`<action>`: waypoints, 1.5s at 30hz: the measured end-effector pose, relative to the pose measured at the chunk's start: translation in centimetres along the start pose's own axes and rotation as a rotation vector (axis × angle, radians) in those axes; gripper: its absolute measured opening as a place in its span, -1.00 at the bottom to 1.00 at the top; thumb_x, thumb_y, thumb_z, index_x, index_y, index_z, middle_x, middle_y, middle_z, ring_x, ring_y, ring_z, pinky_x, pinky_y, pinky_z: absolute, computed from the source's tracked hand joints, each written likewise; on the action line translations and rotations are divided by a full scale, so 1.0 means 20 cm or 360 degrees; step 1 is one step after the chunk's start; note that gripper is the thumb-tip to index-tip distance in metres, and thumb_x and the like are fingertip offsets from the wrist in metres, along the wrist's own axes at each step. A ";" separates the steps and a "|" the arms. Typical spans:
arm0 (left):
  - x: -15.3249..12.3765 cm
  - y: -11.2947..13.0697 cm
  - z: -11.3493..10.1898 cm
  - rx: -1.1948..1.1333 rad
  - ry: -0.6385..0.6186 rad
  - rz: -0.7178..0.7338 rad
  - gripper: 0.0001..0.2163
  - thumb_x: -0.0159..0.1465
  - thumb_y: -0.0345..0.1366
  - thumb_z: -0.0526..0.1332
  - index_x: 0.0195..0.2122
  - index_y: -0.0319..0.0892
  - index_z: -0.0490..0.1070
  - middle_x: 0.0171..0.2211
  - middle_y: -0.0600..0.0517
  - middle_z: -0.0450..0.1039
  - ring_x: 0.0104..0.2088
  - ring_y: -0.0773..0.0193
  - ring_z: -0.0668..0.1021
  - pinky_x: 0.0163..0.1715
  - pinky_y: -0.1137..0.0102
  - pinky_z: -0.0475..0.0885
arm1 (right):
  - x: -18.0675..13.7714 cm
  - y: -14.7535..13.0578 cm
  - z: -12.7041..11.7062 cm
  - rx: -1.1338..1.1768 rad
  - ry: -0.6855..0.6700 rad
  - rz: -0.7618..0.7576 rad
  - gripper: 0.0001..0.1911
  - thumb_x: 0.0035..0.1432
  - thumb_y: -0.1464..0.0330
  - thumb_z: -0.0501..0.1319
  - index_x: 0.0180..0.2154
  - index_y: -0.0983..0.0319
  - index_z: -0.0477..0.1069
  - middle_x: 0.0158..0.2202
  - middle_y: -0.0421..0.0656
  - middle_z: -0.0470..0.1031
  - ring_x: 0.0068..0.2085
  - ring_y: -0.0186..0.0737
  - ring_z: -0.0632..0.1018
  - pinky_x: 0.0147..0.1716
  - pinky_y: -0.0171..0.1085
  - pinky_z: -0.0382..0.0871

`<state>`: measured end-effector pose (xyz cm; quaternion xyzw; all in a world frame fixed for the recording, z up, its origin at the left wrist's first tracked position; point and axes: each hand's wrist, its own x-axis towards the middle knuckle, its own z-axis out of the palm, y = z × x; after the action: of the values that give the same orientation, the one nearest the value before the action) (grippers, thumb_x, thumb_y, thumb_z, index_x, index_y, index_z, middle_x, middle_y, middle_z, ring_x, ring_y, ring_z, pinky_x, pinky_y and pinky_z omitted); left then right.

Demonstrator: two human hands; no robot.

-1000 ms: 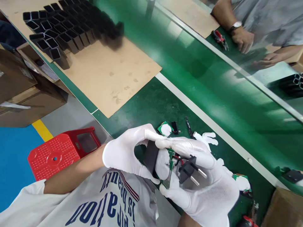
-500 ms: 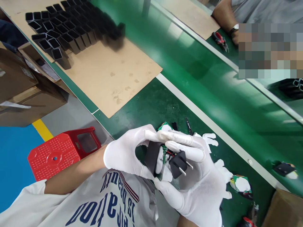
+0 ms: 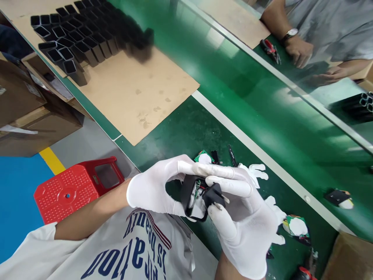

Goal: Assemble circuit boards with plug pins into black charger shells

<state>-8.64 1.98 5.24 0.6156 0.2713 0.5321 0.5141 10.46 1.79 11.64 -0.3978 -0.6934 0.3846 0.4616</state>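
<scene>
White gloves cover both of my hands. My left hand [image 3: 163, 186] grips a black rectangular adapter housing [image 3: 189, 196] from its far and near sides. Within its open end sit a green circuit board [image 3: 197, 188] and some white filler. Between the fingers and thumb of my right hand [image 3: 244, 217] is a black plug head [image 3: 213, 195] with two metal prongs. It is tilted at the housing's open end, and a little red wire shows between the two parts. The fingertips of both hands meet above the housing.
Black sleeves [image 3: 87, 42] stand in rows on a brown sheet [image 3: 157, 93]. Circuit boards [image 3: 297, 226], a black pen-like tool [image 3: 232, 155], a white glove [image 3: 258, 173] and red-handled pliers [image 3: 304, 272] lie around my hands. A co-worker [image 3: 300, 46] sits opposite. A red stool [image 3: 70, 190] stands left.
The circuit board now sits deeper in the housing, whose open end has turned more into view. My right thumb has moved from the housing's edge onto the plug head by its prongs.
</scene>
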 end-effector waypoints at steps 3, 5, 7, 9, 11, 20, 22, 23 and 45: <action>-0.01 -0.01 -0.01 -0.0028 -0.0065 -0.0097 -0.38 0.11 -0.32 0.65 0.17 -0.12 0.50 0.13 -0.17 0.57 0.00 -0.01 0.74 0.00 0.15 0.71 | -0.01 0.01 0.02 0.0049 0.0042 0.0078 -0.82 0.39 0.36 0.43 0.00 0.04 0.63 0.09 -0.18 0.76 0.12 -0.02 0.69 0.13 0.04 0.57; -0.01 -0.01 -0.01 -0.0039 -0.0062 -0.0120 -0.38 0.13 -0.32 0.65 0.19 -0.10 0.50 0.15 -0.16 0.56 0.06 -0.03 0.72 0.05 0.13 0.70 | -0.02 0.01 0.04 0.0051 0.0072 0.0118 -0.82 0.39 0.35 0.43 0.01 0.04 0.63 0.11 -0.17 0.75 0.17 0.02 0.67 0.17 0.08 0.55; -0.01 0.00 -0.03 -0.0050 -0.0053 -0.0147 -0.37 0.15 -0.32 0.65 0.21 -0.06 0.49 0.17 -0.13 0.55 0.07 0.00 0.72 0.03 0.15 0.71 | -0.03 0.01 0.05 0.0055 0.0088 0.0129 -0.82 0.41 0.35 0.41 0.02 0.04 0.63 0.13 -0.16 0.74 0.20 0.03 0.67 0.21 0.11 0.53; -0.01 0.01 -0.04 -0.0061 -0.0073 -0.0172 -0.38 0.16 -0.31 0.64 0.22 -0.06 0.49 0.16 -0.12 0.54 0.03 0.03 0.72 0.00 0.17 0.70 | -0.03 0.02 0.05 0.0053 0.0076 0.0091 -0.81 0.42 0.34 0.40 0.04 0.05 0.62 0.15 -0.15 0.73 0.20 0.02 0.67 0.21 0.09 0.54; -0.02 0.01 -0.06 -0.0069 -0.0111 -0.0164 -0.38 0.18 -0.32 0.63 0.24 -0.05 0.48 0.15 -0.12 0.54 0.04 0.02 0.72 0.01 0.17 0.69 | -0.02 0.02 0.04 0.0032 0.0012 -0.0003 -0.70 0.37 0.30 0.46 0.10 0.07 0.60 0.19 -0.12 0.71 0.21 0.03 0.67 0.21 0.08 0.56; -0.06 0.07 -0.16 0.0323 -0.0089 -0.0140 -0.38 0.19 -0.22 0.63 0.25 -0.02 0.50 0.09 -0.08 0.60 0.02 0.04 0.73 0.04 0.19 0.69 | 0.03 0.04 0.09 -0.0021 -0.0050 -0.0197 -0.61 0.23 0.50 0.51 0.04 0.05 0.63 0.08 -0.12 0.78 0.08 0.06 0.73 0.08 0.15 0.67; -0.08 0.09 -0.19 0.0391 -0.0080 -0.0176 -0.43 0.19 -0.22 0.63 0.20 -0.04 0.52 0.07 -0.08 0.61 0.00 0.05 0.73 0.03 0.18 0.69 | 0.03 0.04 0.13 0.0033 -0.0048 -0.0179 -0.62 0.25 0.50 0.50 0.04 0.04 0.63 0.06 -0.12 0.79 0.07 0.08 0.75 0.07 0.17 0.68; -0.08 0.10 -0.20 0.0414 -0.0072 -0.0167 -0.44 0.18 -0.23 0.63 0.18 -0.05 0.52 0.08 -0.09 0.61 0.00 0.05 0.73 0.04 0.17 0.69 | 0.03 0.04 0.15 0.0072 -0.0039 -0.0153 -0.64 0.26 0.48 0.50 0.04 0.04 0.63 0.05 -0.11 0.79 0.07 0.09 0.76 0.07 0.18 0.69; -0.02 0.15 0.02 0.0571 -0.0228 0.0070 -0.35 0.06 -0.21 0.55 0.20 -0.08 0.46 -0.23 0.04 0.70 -0.27 0.14 0.73 -0.12 0.22 0.64 | -0.18 0.06 -0.09 0.0015 0.0077 -0.0010 -0.60 0.50 0.37 0.26 0.29 0.00 0.55 0.07 -0.09 0.74 0.05 -0.01 0.73 0.03 0.01 0.65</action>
<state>-9.00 0.60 7.88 0.7394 0.3111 0.4412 0.4025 13.43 -0.74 9.84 -0.4027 -0.6814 0.3768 0.4812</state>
